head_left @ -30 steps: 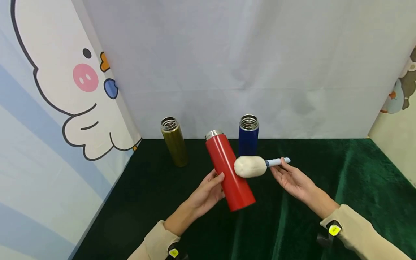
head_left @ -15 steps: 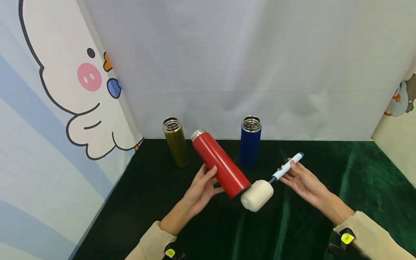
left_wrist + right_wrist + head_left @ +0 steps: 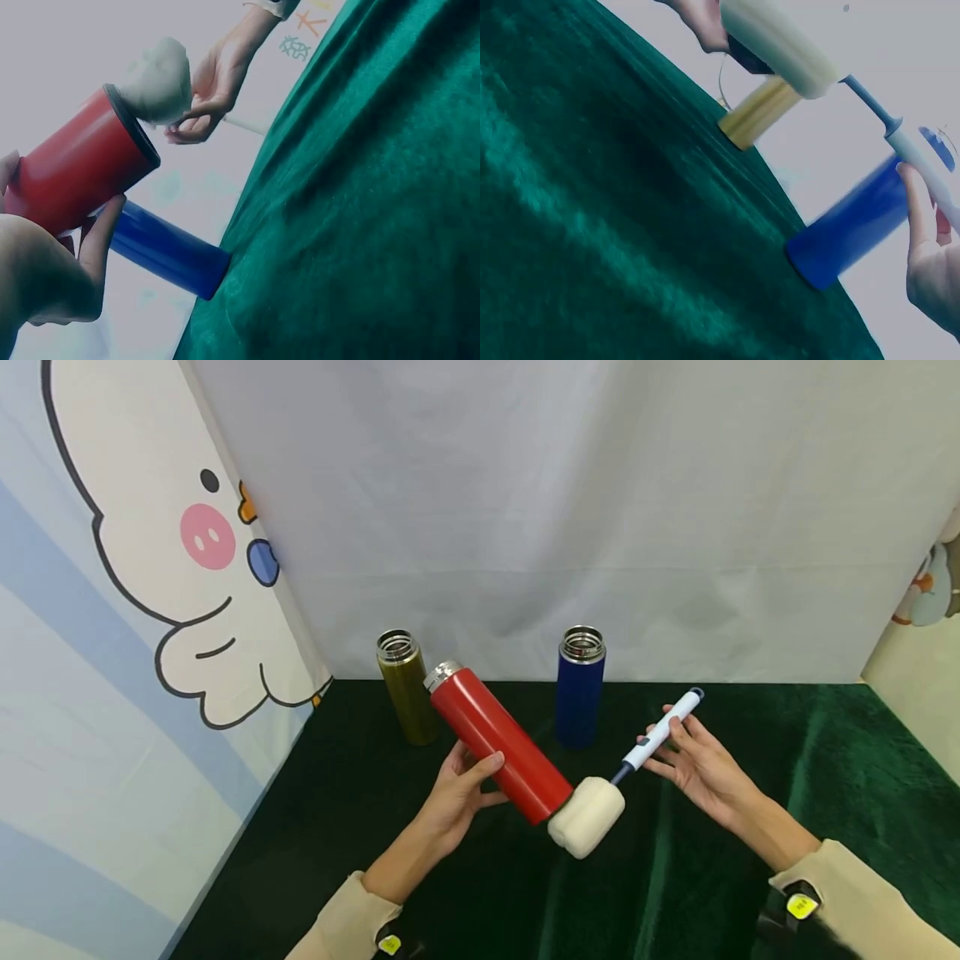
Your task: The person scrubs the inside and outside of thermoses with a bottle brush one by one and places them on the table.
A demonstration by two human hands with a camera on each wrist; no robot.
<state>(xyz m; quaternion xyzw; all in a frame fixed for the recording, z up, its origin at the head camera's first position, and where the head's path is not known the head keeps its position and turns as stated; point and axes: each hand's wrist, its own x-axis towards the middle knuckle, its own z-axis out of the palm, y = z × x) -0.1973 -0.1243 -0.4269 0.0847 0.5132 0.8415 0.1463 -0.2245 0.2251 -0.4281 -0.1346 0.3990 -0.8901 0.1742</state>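
My left hand [image 3: 457, 793] grips a red thermos bottle [image 3: 502, 743] around its lower half, lifted above the table. The bottle leans with its bare steel mouth up to the left and its base down to the right. In my right hand [image 3: 705, 768] is a bottle brush [image 3: 651, 739], its light handle pinched between thumb and fingers. Its cream sponge head [image 3: 587, 817] points down-left, right at the red bottle's base. The left wrist view shows the sponge head [image 3: 159, 81] beside the dark base rim of the red bottle [image 3: 82, 161].
Behind the hands, a gold bottle [image 3: 408, 693] stands uncapped at the left. A blue bottle [image 3: 580, 693], also uncapped, stands near the middle of the back edge. Dark green velvet cloth [image 3: 750, 735] covers the table, and a pale curtain [image 3: 525, 510] hangs behind it.
The red bottle has tilted further, its mouth swinging left. The brush has turned from nearly level to slanting, its sponge head moving from the bottle's side down to its base.
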